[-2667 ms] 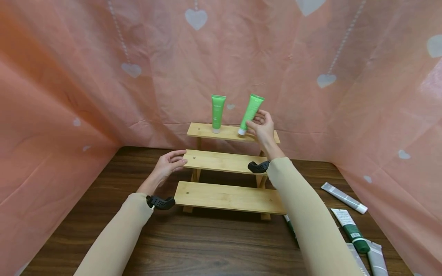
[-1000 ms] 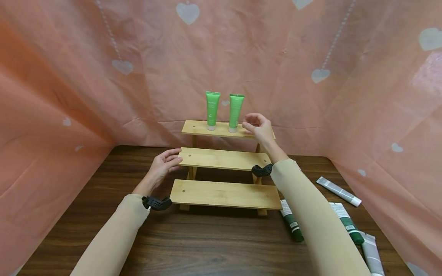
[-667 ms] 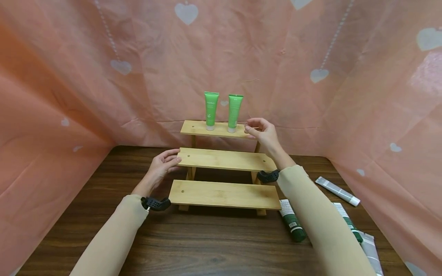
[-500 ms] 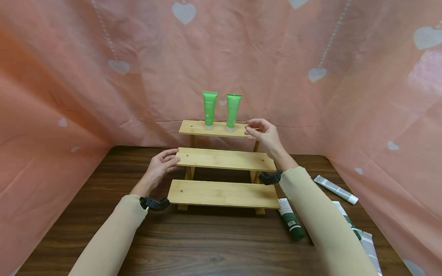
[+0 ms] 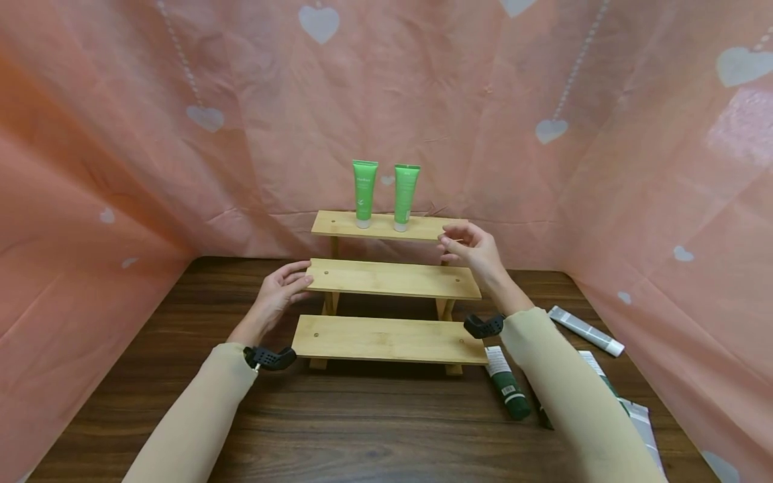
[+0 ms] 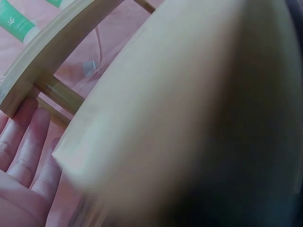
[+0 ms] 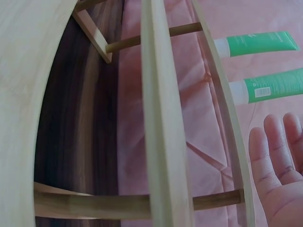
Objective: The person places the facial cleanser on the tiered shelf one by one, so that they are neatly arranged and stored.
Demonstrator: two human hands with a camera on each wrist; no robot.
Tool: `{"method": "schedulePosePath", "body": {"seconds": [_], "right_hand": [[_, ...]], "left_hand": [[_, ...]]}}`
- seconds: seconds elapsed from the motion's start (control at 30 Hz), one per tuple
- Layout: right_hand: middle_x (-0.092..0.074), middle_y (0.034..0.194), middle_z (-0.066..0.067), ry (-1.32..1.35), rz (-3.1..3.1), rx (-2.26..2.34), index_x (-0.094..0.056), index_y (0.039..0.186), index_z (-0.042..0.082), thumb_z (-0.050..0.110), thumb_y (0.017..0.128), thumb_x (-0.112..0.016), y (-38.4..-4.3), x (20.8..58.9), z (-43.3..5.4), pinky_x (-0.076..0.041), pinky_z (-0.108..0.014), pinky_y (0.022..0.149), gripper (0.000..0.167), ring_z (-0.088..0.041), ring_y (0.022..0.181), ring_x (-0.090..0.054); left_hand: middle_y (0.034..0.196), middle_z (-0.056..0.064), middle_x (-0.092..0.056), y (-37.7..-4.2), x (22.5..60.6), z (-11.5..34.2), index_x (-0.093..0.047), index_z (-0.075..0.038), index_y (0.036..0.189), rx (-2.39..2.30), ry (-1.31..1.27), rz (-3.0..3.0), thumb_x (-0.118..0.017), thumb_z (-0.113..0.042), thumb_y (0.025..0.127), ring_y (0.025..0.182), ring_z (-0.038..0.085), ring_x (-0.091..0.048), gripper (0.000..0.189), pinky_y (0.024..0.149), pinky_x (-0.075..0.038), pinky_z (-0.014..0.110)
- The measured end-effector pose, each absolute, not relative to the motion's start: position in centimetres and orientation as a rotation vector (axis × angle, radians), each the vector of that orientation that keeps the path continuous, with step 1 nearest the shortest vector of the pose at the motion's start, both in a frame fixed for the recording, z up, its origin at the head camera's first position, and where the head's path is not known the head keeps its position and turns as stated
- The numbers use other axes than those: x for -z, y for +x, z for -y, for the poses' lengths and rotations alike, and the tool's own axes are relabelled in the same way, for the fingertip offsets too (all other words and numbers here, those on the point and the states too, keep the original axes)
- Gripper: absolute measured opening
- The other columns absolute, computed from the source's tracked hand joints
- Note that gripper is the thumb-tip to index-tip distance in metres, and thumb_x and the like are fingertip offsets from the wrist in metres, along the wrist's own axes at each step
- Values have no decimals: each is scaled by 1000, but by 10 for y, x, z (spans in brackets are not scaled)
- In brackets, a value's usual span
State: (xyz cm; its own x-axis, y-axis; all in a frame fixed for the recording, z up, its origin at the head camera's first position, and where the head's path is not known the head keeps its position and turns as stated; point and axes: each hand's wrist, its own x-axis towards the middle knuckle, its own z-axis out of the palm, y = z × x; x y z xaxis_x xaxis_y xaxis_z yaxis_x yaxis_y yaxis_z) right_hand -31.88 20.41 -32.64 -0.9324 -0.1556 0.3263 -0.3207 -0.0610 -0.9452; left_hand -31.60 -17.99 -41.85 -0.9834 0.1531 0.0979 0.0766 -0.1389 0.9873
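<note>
Two green squeeze tubes stand on their white caps on the top tier of a wooden three-tier shelf [image 5: 386, 339]. The left tube [image 5: 365, 191] and the right tube [image 5: 405, 194] are a small gap apart. My left hand [image 5: 282, 287] touches the left end of the middle tier, its fingers fairly straight in the left wrist view. By the right end of the top tier is my right hand [image 5: 477, 255], with loosely bent fingers and nothing held. In the right wrist view its fingers [image 7: 272, 146] are apart from both tubes.
A white and dark green tube [image 5: 508, 386] lies by the shelf's right front corner. Farther right lie a grey tube [image 5: 586, 331] and others partly hidden by my right sleeve. A pink cloth with hearts [image 5: 483, 100] surrounds the dark wooden table [image 5: 362, 429].
My right hand has set the second green tube upright on the top tier, let it go and drawn back right and down. My left hand stays at the middle tier's end.
</note>
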Motion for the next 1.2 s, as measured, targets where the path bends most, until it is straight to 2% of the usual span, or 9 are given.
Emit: {"method": "schedulePosePath", "body": {"seconds": [0.27, 0.53, 0.67, 0.87, 1.03, 1.2], "right_hand": [[-55, 107, -24, 519, 2114, -2102, -46, 121, -14, 8, 89, -63, -309, 334, -216, -51, -45, 81, 42, -23, 87, -66], [-61, 101, -14, 514, 2110, -2128, -47, 118, -15, 6, 88, -63, -300, 340, -229, -53, -41, 78, 40, -25, 85, -65], [-62, 98, -10, 501, 2124, -2122, -52, 116, -10, 7, 88, -65, -298, 344, -235, -54, -40, 75, 35, -24, 83, -65], [-62, 99, -13, 463, 2155, -2117, -56, 114, -3, 10, 87, -66, -293, 351, -243, -56, -36, 69, 32, -23, 81, -66], [-60, 102, -20, 451, 2118, -2154, -57, 114, 0, 7, 88, -65, -290, 357, -252, -55, -42, 69, 28, -28, 82, -65], [-62, 99, -14, 444, 2077, -2184, -57, 113, -1, 3, 87, -64, -288, 361, -259, -55, -43, 71, 26, -32, 85, -64]], "left_hand": [[102, 3, -63, -317, 420, 178, -45, 2, 133, -2382, 277, -1975, -67, -12, 87, 85, 10, -62, 53, 94, -41, 52], [100, 2, -64, -317, 420, 177, -44, 2, 133, -2398, 272, -1949, -66, -11, 87, 84, 10, -62, 52, 96, -36, 56], [100, 1, -64, -316, 420, 177, -45, 2, 133, -2397, 264, -1951, -66, -11, 88, 84, 10, -62, 51, 96, -35, 57], [103, 2, -64, -316, 421, 178, -44, 2, 134, -2397, 260, -1934, -67, -13, 86, 87, 12, -63, 55, 97, -33, 57], [103, 2, -64, -316, 420, 178, -44, 1, 133, -2398, 263, -1934, -67, -13, 87, 87, 12, -63, 54, 97, -34, 57], [102, 1, -64, -316, 420, 180, -44, 1, 133, -2396, 269, -1944, -67, -14, 87, 87, 11, -63, 54, 97, -35, 56]]}}
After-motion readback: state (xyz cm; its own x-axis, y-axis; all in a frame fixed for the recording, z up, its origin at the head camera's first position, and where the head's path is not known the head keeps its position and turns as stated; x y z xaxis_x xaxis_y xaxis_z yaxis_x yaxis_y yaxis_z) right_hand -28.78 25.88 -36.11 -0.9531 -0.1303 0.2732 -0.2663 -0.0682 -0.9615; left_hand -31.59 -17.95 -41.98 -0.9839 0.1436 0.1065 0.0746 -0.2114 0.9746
